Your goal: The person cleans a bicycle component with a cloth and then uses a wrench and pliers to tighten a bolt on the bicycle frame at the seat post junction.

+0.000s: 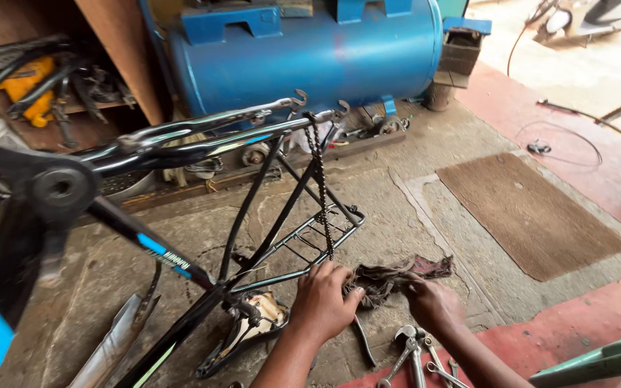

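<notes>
An upside-down black bicycle frame (145, 244) with blue marks rests on the concrete floor. Its chain (320, 190) hangs down from the rear dropouts (300, 100). My left hand (323, 302) rests by the black rear carrier rack (310, 233), at the chain's lower end, and grips one end of a dirty frayed rag (389, 276). My right hand (433, 302) holds the rag's other side. The bicycle saddle (249, 330) lies on the floor beside my left wrist.
Several wrenches and pliers (418, 356) lie on the floor below my right hand. A blue compressor tank (310, 54) stands behind the frame. A brown doormat (530, 215) lies to the right. Wooden shelves (30, 79) with tools are at far left.
</notes>
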